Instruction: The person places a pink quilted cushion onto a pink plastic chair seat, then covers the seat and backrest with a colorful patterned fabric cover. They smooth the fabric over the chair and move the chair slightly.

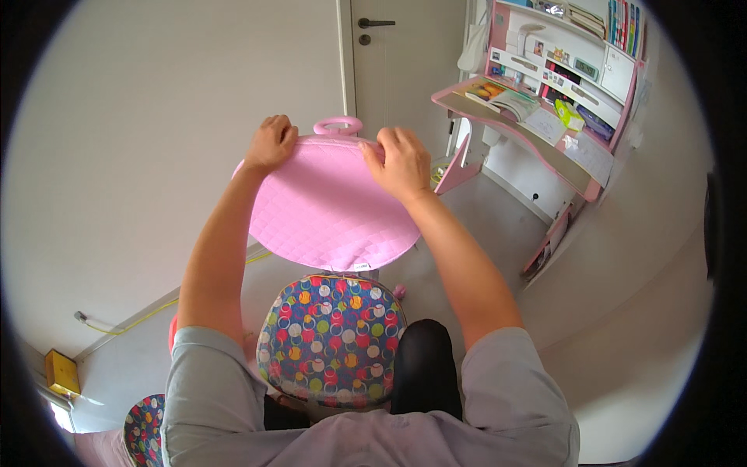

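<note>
A pink quilted cover (332, 204) with a small tag at its lower edge spans the backrest of a chair before me. My left hand (272, 143) grips the cover's upper left edge, fingers curled over the rim. At the upper right edge my right hand (401, 162) does the same, thumb on the near face. A pink ring-shaped handle (338, 125) rises behind the top edge, between the hands. Below the cover lies the chair's seat (332, 341), clad in dark fabric with coloured dots and rings. What is beneath the cover is hidden.
To the right stands a pink and white study desk (525, 131) with open books, papers and shelves. A white door (408, 64) is behind the chair. A yellow cable (140, 313) runs along the left wall, near a yellow box (62, 372). Another dotted cushion (146, 429) shows at lower left.
</note>
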A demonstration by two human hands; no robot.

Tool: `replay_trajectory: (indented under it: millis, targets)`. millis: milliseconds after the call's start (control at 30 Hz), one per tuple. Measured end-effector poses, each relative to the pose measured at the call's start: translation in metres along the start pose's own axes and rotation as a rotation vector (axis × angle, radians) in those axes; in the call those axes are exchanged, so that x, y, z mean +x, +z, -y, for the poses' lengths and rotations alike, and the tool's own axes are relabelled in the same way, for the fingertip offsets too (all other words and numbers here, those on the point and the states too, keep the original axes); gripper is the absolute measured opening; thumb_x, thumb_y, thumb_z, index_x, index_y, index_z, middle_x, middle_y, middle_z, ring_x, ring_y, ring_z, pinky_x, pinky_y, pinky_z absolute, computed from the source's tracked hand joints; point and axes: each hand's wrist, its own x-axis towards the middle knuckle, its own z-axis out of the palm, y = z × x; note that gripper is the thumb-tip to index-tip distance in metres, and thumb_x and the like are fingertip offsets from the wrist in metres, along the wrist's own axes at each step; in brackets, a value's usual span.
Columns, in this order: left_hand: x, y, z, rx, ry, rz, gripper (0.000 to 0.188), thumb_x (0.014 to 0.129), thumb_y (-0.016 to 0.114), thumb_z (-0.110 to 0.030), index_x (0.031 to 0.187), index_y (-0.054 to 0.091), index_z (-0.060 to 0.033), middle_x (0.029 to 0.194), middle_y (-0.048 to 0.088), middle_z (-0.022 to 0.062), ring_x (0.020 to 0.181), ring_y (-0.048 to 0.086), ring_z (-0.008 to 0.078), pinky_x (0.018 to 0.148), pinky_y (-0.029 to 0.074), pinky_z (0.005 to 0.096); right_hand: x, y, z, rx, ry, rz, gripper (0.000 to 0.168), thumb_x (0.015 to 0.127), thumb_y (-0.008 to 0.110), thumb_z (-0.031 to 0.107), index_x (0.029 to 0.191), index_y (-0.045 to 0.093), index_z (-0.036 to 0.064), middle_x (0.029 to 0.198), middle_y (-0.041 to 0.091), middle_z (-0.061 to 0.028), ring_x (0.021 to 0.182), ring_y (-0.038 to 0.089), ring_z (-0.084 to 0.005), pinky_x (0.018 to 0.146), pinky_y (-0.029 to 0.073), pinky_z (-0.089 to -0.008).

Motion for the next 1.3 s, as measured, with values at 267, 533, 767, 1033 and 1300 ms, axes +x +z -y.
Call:
replay_trajectory:
  millis: [267, 533, 767, 1033, 1300]
  targets:
    - [-0.006, 0.003, -0.005, 0.074, 0.009, -0.15, 0.025, 0.085, 0.057, -0.017, 0.066, 0.05, -0.0009, 0.068, 0.054, 0.0135, 0.068, 0.05, 0.0316, 0.063, 0.042, 0.0418, -0.016, -0.003, 0.0, -0.11, 0.349, 0.013, 0.045, 0.079, 0.067, 0.044, 0.069, 0.049, 0.005, 0.067, 0.057, -0.0118, 0.064, 0.056, -0.0321, 0.056, 0.045, -0.0446]
    - [-0.013, 0.001, -0.016, 0.149, -0.051, -0.246, 0.032, 0.088, 0.06, -0.024, 0.064, 0.052, -0.0036, 0.064, 0.054, 0.0081, 0.063, 0.048, 0.0272, 0.058, 0.042, 0.0397, -0.024, -0.005, -0.005, -0.141, 0.13, -0.128, 0.035, 0.081, 0.068, 0.03, 0.063, 0.046, 0.009, 0.056, 0.054, -0.0066, 0.057, 0.054, -0.0259, 0.048, 0.043, -0.037]
    - [0.008, 0.013, -0.044, 0.288, 0.063, -0.041, 0.029, 0.091, 0.052, -0.034, 0.082, 0.063, -0.0091, 0.075, 0.061, 0.0066, 0.083, 0.06, 0.0281, 0.07, 0.05, 0.0385, -0.038, -0.005, -0.009, -0.046, 0.092, -0.257, 0.022, 0.08, 0.065, 0.016, 0.067, 0.05, 0.009, 0.062, 0.052, -0.005, 0.061, 0.05, -0.0267, 0.056, 0.043, -0.0376]
    - [0.02, 0.021, -0.081, 0.402, -0.368, 0.459, 0.056, 0.089, 0.027, -0.053, 0.102, 0.069, -0.0168, 0.098, 0.068, 0.011, 0.09, 0.062, 0.0331, 0.079, 0.048, 0.0421, -0.156, 0.013, -0.012, 1.238, 1.227, -0.189, 0.049, 0.099, 0.034, 0.045, 0.122, 0.053, 0.006, 0.122, 0.054, -0.0099, 0.112, 0.05, -0.0234, 0.094, 0.04, -0.0363]
    - [0.018, 0.022, -0.085, 0.348, -0.37, 0.365, 0.052, 0.088, 0.031, -0.051, 0.097, 0.07, -0.018, 0.094, 0.069, 0.0109, 0.088, 0.063, 0.0328, 0.077, 0.049, 0.0428, -0.221, 0.057, -0.017, 1.683, 1.379, -0.211, 0.055, 0.096, 0.041, 0.044, 0.135, 0.04, 0.005, 0.132, 0.049, -0.009, 0.12, 0.049, -0.021, 0.099, 0.041, -0.0385]
